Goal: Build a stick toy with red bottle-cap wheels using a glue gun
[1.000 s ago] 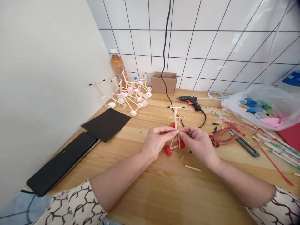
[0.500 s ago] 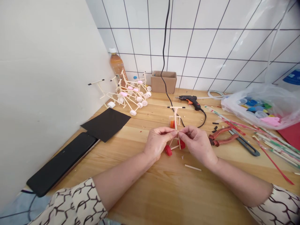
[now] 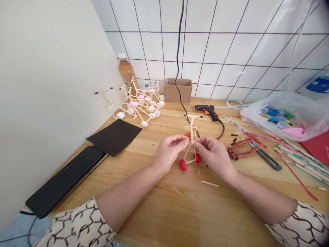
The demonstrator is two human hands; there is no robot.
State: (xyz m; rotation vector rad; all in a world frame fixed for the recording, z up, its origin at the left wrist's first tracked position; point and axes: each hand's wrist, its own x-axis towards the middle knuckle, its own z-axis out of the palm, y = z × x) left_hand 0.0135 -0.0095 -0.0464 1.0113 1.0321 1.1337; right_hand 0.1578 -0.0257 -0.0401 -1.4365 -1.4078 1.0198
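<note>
A small model of thin wooden sticks [image 3: 191, 144] stands on the wooden tabletop [image 3: 164, 192], with red bottle-cap wheels [image 3: 183, 165] at its base and a crossbar [image 3: 192, 116] on top. An orange cap [image 3: 188, 135] sits partly hidden behind it. My right hand [image 3: 213, 156] pinches the upright stick at mid-height. Just left of that stick, my left hand [image 3: 171, 152] is curled, its fingertips against or very close to the model. Whether it holds anything, I cannot tell. A loose stick piece [image 3: 210, 183] lies below the hands.
Behind the model lie a black glue gun [image 3: 207, 110] and its cord. Further left stands a heap of similar stick models [image 3: 141, 104] with pale wheels, by black paper [image 3: 114, 137]. To the right are red-handled pliers [image 3: 243, 150] and a plastic bag of caps [image 3: 285, 118].
My fingertips, touching at one point a second ago, have drawn slightly apart. My left hand has moved back to the left, showing more of the model. The view has shifted slightly.
</note>
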